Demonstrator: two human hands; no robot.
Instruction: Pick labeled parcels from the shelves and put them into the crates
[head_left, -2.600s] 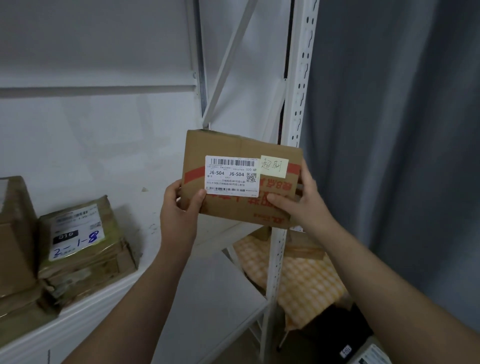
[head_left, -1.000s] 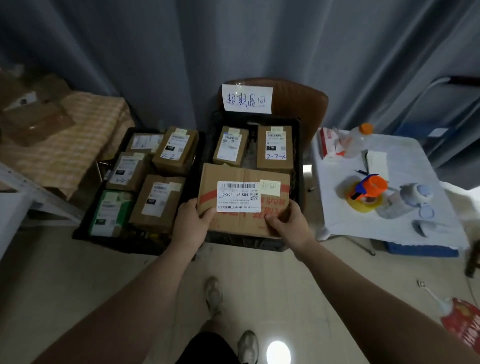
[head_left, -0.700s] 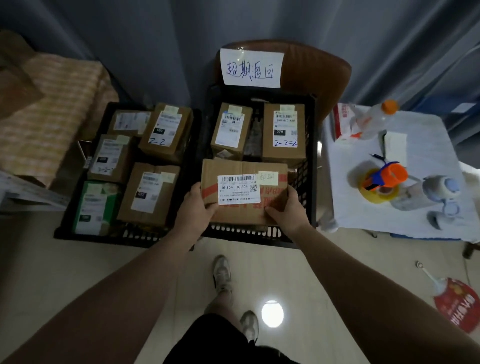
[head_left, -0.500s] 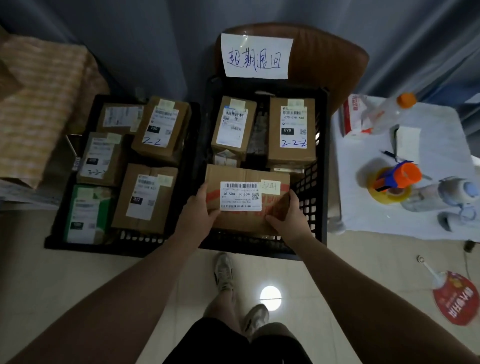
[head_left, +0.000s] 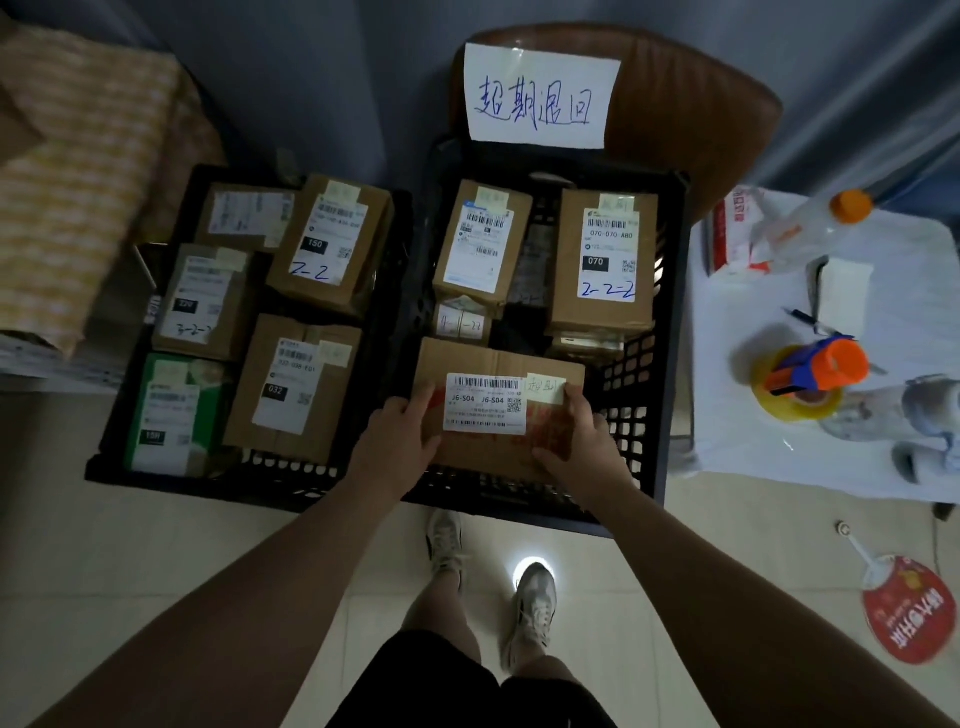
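A flat brown cardboard parcel (head_left: 493, 364) with a white J6-S04 label and a small yellow note lies in the near part of the right black crate (head_left: 670, 364). My left hand (head_left: 397, 444) grips its left edge. My right hand (head_left: 579, 447) grips its lower right corner. Behind it in the same crate stand two labeled boxes, one marked 070 (head_left: 605, 260). The left black crate (head_left: 114, 441) holds several labeled parcels.
A handwritten paper sign (head_left: 540, 96) is taped to a brown chair back behind the right crate. To the right, a white-covered table (head_left: 753, 452) carries a tape dispenser (head_left: 808, 374), a bottle and a pen. A checked cloth (head_left: 78, 182) is at left; a red fan (head_left: 909, 608) lies on the floor.
I turned from the shelf to the crates with the parcel in both hands, then lowered it into the near part of the right crate.
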